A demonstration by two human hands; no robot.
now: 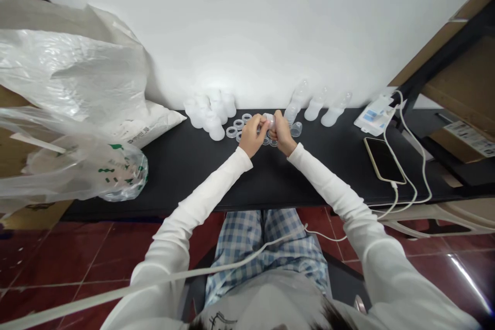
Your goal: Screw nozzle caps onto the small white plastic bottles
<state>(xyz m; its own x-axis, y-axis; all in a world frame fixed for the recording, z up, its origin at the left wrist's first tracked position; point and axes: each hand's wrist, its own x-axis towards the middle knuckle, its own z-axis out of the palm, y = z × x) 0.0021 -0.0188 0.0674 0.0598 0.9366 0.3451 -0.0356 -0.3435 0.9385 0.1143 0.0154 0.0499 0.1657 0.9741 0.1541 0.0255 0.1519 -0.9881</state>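
Observation:
Both my hands meet over the middle of the black table (270, 175). My left hand (253, 134) and my right hand (281, 131) are closed together on a small clear plastic piece (269, 119) held between the fingertips. Clear rings (237, 126) lie on the table just left of my hands. A cluster of white translucent bottles (211, 111) stands behind the rings. Three capped bottles (315, 108) lie in a row to the right, near the wall. A small clear cap (296, 129) rests beside my right hand.
Large plastic bags (73, 113) fill the left end of the table. A phone (384, 160) on a white charging cable (410, 165) lies at the right, with a white box (374, 116) behind it. Red tiled floor shows below the table edge.

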